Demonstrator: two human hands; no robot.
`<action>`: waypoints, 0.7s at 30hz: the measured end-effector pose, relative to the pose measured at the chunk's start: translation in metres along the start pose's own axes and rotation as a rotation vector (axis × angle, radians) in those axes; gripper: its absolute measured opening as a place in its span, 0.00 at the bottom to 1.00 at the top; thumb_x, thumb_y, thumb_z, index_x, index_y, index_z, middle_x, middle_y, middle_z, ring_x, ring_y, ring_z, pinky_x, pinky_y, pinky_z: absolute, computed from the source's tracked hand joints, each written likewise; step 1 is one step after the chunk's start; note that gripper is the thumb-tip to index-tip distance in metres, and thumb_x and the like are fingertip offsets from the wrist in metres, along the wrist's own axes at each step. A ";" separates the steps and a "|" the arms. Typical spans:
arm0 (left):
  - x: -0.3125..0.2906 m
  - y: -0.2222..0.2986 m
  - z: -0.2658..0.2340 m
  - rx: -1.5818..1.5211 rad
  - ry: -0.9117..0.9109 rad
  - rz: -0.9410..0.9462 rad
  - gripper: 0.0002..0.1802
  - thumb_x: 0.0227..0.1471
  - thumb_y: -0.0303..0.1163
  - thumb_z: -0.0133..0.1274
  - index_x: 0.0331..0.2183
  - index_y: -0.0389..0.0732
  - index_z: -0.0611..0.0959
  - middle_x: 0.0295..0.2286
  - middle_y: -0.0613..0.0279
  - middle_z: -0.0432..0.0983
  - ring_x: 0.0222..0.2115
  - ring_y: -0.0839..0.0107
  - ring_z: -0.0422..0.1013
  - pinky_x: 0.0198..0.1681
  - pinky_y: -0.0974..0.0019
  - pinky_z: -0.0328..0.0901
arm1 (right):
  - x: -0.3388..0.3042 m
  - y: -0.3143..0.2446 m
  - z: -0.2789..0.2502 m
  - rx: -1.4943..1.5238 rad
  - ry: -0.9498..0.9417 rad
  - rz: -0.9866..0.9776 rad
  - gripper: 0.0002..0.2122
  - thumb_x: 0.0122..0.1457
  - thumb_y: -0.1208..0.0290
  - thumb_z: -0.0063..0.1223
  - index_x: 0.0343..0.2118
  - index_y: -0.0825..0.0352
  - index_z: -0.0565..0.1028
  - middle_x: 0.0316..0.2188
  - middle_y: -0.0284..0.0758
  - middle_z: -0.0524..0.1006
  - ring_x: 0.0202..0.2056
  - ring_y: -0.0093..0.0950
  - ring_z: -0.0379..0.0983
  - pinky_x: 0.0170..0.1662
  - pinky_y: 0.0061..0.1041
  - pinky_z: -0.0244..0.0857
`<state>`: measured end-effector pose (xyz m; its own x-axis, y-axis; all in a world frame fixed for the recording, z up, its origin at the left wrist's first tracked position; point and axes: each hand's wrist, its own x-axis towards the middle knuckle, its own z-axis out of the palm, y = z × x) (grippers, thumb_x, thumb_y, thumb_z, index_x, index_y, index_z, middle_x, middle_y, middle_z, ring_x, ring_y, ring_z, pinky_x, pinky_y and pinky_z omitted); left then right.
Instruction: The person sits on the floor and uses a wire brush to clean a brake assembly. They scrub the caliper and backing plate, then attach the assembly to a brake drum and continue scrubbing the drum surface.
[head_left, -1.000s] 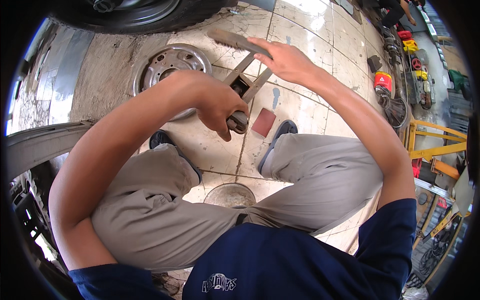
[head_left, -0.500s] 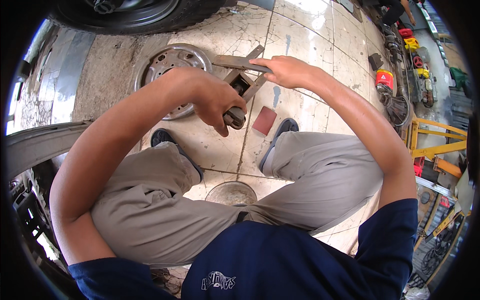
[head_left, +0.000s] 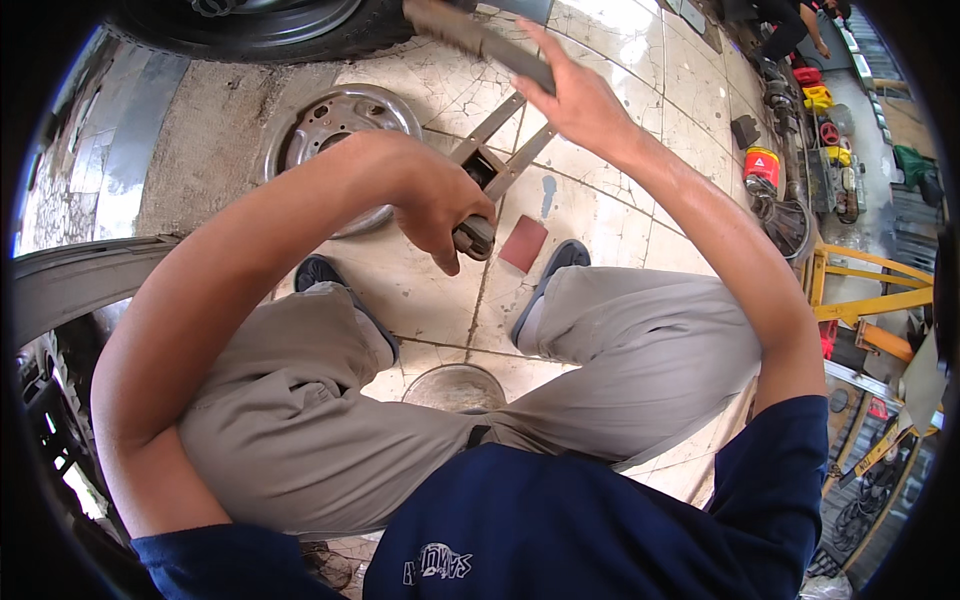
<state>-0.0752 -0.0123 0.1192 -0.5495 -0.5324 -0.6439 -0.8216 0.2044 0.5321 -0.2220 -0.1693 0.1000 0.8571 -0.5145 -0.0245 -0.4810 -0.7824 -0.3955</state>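
My left hand [head_left: 447, 212] is closed around the near, rounded end of a forked metal bracket [head_left: 523, 160]. Its two flat prongs point away from me, above the tiled floor. In my right hand [head_left: 590, 105] is a long, flat brown-grey tool [head_left: 478, 38], gripped at its near end with the forefinger stretched along it. The tool is raised past the prongs' tips, apart from them, and its far end is blurred, so its working face cannot be made out. A reddish sheet of sandpaper [head_left: 523, 244] lies on the floor just right of the bracket.
A steel wheel rim [head_left: 290, 140] lies behind my left forearm, below a large tyre [head_left: 290, 48]. A round metal object [head_left: 455, 388] stands between my legs. To the right are a red-and-yellow can [head_left: 761, 168], axle parts and a yellow frame [head_left: 870, 302]. Another person [head_left: 795, 30] is at the far right.
My right hand has lifted the flat tool off the bracket's prongs and moved it up and away. My left hand still holds the bracket in nearly the same place.
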 end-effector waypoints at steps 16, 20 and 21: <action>-0.001 0.000 0.001 0.012 0.047 -0.009 0.34 0.46 0.48 0.64 0.54 0.48 0.75 0.45 0.56 0.77 0.48 0.55 0.73 0.51 0.56 0.67 | 0.004 0.017 0.030 -0.432 -0.568 -0.040 0.26 0.58 0.67 0.55 0.61 0.51 0.66 0.31 0.40 0.80 0.37 0.40 0.77 0.39 0.41 0.70; 0.000 0.000 0.002 0.014 0.047 -0.001 0.34 0.46 0.48 0.64 0.54 0.47 0.75 0.45 0.55 0.78 0.48 0.55 0.73 0.51 0.57 0.67 | 0.003 0.014 0.025 -0.475 -0.526 -0.071 0.27 0.60 0.66 0.54 0.63 0.50 0.64 0.33 0.43 0.79 0.37 0.43 0.76 0.40 0.41 0.70; 0.000 0.000 0.002 0.020 0.050 0.004 0.34 0.46 0.48 0.64 0.54 0.47 0.75 0.45 0.54 0.78 0.48 0.55 0.73 0.51 0.57 0.67 | 0.005 0.017 0.023 -0.407 -0.393 -0.113 0.27 0.60 0.66 0.53 0.63 0.50 0.63 0.33 0.45 0.79 0.37 0.44 0.77 0.39 0.42 0.71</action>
<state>-0.0757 -0.0111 0.1183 -0.5450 -0.5715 -0.6135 -0.8225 0.2224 0.5235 -0.2218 -0.1777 0.0722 0.8742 -0.3116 -0.3725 -0.3477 -0.9371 -0.0321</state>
